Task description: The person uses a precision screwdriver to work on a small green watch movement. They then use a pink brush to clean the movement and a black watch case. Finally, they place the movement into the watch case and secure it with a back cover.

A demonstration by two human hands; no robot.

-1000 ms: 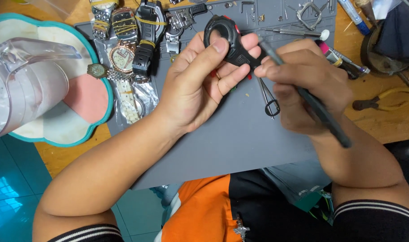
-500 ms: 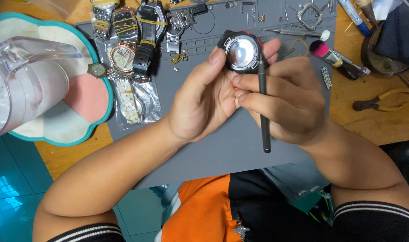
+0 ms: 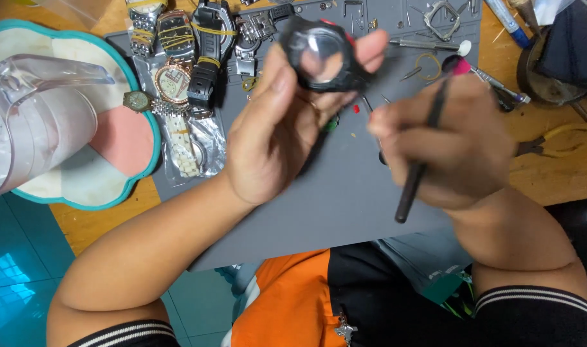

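My left hand (image 3: 277,135) grips a black watch case (image 3: 319,54) with a round clear crystal, held up over the grey work mat (image 3: 345,193). The crystal faces the camera, thumb on its left, fingertips on its right. My right hand (image 3: 444,144) is just right of it, fingers closed around a thin black tool (image 3: 417,170) that slants from the upper right down to the lower left. The tool's lower end sticks out below the fist. Its tip is apart from the watch.
Several wristwatches (image 3: 178,71) lie bundled at the mat's upper left. A clear plastic jug (image 3: 33,119) stands on a teal-rimmed flower-shaped tray (image 3: 123,186) at left. Small tools and tweezers (image 3: 428,42) lie at the back; yellow-handled pliers (image 3: 550,141) rest on the wooden table at right.
The watch has turned from its back opening to its crystal facing up. My right hand pulled away to the right with the black tool, which now slants instead of hanging straight.
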